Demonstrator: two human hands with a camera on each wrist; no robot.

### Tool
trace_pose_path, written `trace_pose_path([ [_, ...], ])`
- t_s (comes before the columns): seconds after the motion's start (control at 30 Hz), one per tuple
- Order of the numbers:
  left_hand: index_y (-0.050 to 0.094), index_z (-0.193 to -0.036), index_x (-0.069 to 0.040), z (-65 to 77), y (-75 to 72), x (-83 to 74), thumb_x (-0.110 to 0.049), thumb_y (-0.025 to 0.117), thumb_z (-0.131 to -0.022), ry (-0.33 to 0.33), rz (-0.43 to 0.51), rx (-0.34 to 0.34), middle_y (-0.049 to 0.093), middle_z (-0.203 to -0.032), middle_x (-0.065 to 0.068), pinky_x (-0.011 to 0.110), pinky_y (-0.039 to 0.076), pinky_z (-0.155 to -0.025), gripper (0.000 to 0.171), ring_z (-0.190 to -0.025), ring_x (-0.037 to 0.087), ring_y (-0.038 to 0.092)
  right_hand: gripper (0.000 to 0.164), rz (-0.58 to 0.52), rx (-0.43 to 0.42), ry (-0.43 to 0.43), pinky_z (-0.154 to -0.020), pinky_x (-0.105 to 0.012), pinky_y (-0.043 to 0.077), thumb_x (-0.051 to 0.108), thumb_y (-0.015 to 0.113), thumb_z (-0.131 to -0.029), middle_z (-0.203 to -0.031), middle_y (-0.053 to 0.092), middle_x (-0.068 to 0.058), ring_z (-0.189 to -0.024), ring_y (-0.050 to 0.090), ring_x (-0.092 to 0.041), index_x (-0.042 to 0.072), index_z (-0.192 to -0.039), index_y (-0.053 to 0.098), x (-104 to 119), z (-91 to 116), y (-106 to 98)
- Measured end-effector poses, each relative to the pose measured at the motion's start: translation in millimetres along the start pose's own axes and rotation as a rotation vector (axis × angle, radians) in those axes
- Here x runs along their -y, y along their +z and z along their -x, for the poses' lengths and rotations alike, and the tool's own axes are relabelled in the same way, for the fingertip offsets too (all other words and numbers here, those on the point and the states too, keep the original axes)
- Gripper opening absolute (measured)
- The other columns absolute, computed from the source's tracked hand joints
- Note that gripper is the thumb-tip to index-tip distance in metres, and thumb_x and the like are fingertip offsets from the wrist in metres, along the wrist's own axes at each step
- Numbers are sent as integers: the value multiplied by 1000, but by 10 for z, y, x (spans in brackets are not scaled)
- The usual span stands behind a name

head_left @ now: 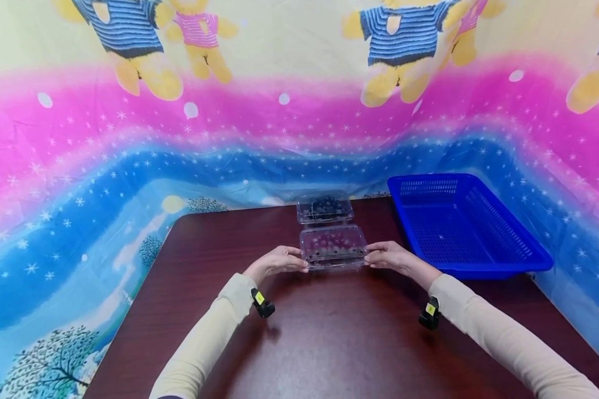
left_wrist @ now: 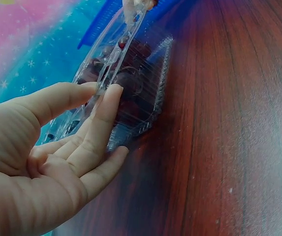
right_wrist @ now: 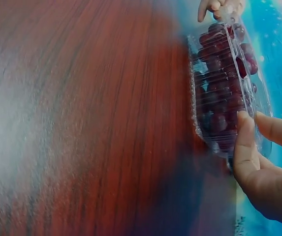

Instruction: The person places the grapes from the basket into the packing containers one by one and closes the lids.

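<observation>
A clear plastic box (head_left: 333, 246) of round, dark red fruit, grape-like in size, is between my two hands near the table's far side. My left hand (head_left: 279, 260) pinches its left end, thumb and forefinger at the rim, as the left wrist view shows. At the opposite end, my right hand (head_left: 390, 257) pinches the same rim between thumb and finger. Seen from the right wrist, the dark red fruit (right_wrist: 218, 93) fills the box below the rim, with the lid over it. Directly behind stands a second clear box (head_left: 324, 209) holding darker, bluish-black fruit.
A blue plastic basket (head_left: 479, 269) with slotted sides sits on the right, close to my right hand. The dark wooden table (head_left: 329, 343) ends just behind the boxes. A patterned cloth (head_left: 259, 127) with bears and snowflakes hangs around it.
</observation>
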State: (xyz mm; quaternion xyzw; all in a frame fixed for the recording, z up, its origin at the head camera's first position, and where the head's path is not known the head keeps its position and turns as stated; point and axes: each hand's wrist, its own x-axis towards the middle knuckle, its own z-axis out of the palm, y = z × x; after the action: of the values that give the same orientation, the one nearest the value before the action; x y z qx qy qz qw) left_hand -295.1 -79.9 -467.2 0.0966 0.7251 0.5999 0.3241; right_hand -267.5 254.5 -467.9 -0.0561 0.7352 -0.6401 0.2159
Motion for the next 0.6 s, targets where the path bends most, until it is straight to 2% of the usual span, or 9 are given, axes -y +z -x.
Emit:
trace_pose_path([
  [0.23,25,-140,11,-11,-20,20,-4,62,-87,19,-5,26,66,-107,24,37,46,-96,66,-86,20,69,53,125,3,-82,-87,-48,49,-1,56,-89,-95,65,-14,-85,67,-17,-22,-130,31,11,24,30],
  [0.33,25,-140,11,-10,-23,15,-2,62,-87,16,-6,34,64,-108,25,39,46,-96,66,-86,21,69,51,159,-3,-92,-86,-51,49,0,56,-89,-96,64,-19,-85,67,-21,-22,-129,33,21,32,45],
  [0.5,26,-140,12,-8,-26,-24,-1,61,-87,14,-28,37,63,-109,27,47,43,-97,65,-88,26,68,50,235,-24,-115,-82,-47,52,0,56,-88,-97,63,-23,-83,67,-21,-23,-127,35,52,20,52],
  [0.6,29,-139,11,-2,-38,-56,-4,63,-87,17,-86,26,64,-108,25,48,43,-96,64,-91,28,68,51,303,-44,-122,-80,-45,54,0,56,-87,-97,62,-24,-82,66,-20,-22,-128,36,96,21,59],
])
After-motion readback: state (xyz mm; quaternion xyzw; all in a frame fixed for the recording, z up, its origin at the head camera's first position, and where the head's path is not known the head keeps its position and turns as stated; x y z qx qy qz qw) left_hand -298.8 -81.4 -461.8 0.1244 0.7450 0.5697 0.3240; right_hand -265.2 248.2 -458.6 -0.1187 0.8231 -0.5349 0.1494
